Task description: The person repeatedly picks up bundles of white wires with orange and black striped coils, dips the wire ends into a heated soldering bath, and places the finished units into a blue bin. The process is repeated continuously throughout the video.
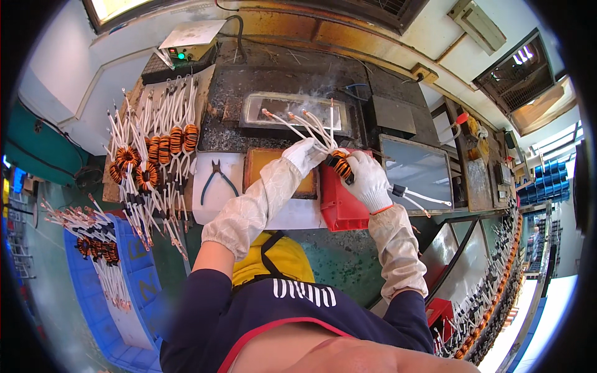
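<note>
Left hand [305,155] I see closed round white wires [318,132], right hand [368,180] gripping the coil [339,166] on the near side of the smoking tray [252,112]; a slack hold might tip the wires into it.

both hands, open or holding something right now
Left hand: closed, holding the white wires.
Right hand: closed, holding the orange-and-black coil.

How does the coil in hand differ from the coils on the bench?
The held coil is gripped by the right hand; the bench coils lie unheld. The held coil is single; the bench coils are bunched together. Both are orange and black, with white leads.
</note>
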`<state>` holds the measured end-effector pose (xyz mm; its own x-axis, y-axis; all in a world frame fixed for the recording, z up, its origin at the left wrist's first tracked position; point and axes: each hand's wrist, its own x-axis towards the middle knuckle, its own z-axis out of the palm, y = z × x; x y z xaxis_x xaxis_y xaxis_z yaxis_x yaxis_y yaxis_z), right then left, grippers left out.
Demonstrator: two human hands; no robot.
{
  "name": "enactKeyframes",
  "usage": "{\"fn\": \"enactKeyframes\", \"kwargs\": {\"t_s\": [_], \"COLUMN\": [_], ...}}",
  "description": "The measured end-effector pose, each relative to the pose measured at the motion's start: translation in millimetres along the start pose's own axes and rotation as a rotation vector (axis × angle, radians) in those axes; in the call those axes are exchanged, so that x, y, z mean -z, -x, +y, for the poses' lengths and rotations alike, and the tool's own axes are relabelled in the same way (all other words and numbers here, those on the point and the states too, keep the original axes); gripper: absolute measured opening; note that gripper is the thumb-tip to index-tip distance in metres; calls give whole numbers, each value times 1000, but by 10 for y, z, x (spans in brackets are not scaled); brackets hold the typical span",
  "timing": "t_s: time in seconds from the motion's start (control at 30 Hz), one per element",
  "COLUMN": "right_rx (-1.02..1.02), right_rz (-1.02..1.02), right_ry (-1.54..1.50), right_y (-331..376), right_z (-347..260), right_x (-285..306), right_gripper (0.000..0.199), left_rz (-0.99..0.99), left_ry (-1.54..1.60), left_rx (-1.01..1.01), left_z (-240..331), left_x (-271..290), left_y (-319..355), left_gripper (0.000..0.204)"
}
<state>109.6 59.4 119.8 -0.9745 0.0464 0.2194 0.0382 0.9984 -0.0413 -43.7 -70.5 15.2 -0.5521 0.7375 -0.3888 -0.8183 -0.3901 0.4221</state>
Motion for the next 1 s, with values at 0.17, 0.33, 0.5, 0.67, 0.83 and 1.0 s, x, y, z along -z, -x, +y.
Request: {"fn": "enactKeyframes", "kwargs": {"t_s": [0.17, 0.33, 0.5, 0.67, 0.83, 1.0], "right_rx": [32, 44, 32, 19, 12, 10], "right_rz": [-22, -15, -69, -89, -97, -100], "right_ry": [20, 25, 32, 32, 22, 16], "right_y": [-72, -122, -186, -220, -239, -247], "right_z": [-17, -3, -14, -7, 3, 14], "right_x": [54, 51, 72, 69, 86, 96], "right_gripper": [43, 43, 42, 44, 45, 45], "left_rz": [22, 32, 12, 39, 76, 41], "left_ry": [19, 1, 18, 3, -6, 0], "left_rx": [6, -17, -24, -33, -37, -46], "left_z": [8, 12, 48, 60, 74, 59], "left_x": [104, 125, 144, 144, 150, 172], "left_y": [-171, -217, -256, -252, -292, -296], "left_gripper": [19, 17, 16, 15, 15, 14]}}
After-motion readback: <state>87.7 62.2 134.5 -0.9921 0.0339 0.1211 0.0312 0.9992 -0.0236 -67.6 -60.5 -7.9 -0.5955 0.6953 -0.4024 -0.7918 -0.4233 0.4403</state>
